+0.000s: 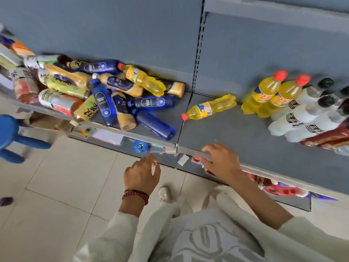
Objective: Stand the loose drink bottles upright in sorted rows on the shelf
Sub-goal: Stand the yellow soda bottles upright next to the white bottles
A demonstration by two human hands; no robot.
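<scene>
on the shelf (236, 133), loose blue "soda" bottles (103, 106); left grip (141, 173), right grip (221, 159) slack, empty

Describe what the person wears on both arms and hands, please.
Both hands are bare, without gloves. The left hand has beaded bracelets at the wrist, dark red round beads beside darker ones. The right hand shows no bracelet or watch. Loose cream-white cloth sleeves, the left sleeve and the right sleeve, end short of the wrists.

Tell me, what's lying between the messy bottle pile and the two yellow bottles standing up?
In the head view, one yellow bottle lies on its side there, on bare grey shelf.
</scene>
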